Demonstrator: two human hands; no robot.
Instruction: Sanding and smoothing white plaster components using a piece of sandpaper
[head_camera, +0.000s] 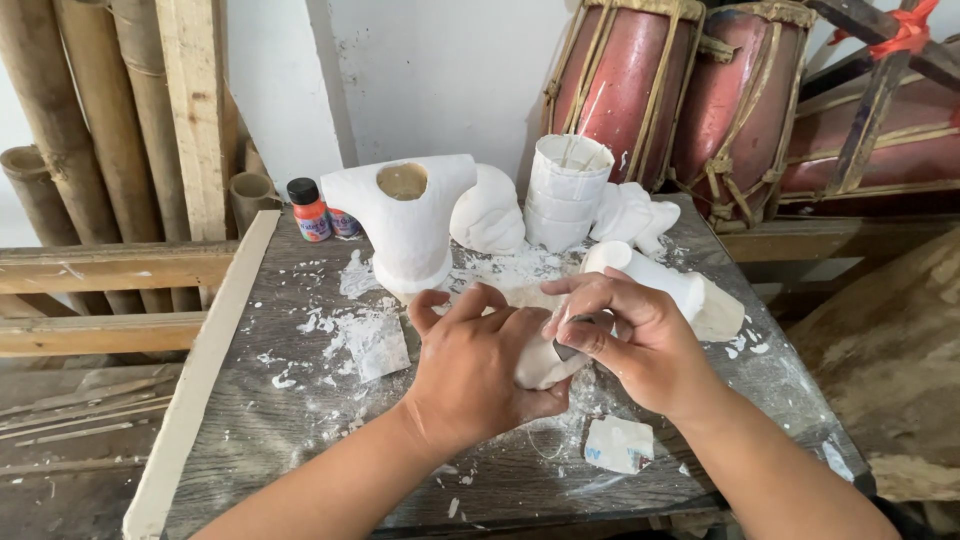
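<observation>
I am gripping a white plaster piece (540, 365) in my left hand (480, 365), while my right hand (630, 340) is pinching a small scraper (575, 347) against it. It looks brittle and dusty, so I am cradling its thick middle above the tabletop (260, 420).

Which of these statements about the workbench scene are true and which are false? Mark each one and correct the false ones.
1. The left hand holds a white plaster piece. True.
2. The right hand is empty. False: it presses a small dark tool against the piece.
3. A white torso-shaped cast stands upright behind the hands. True.
4. The paint bottle has a green body. False: it is orange with a black cap.
5. Red drums stand behind the wooden table. True.
</observation>
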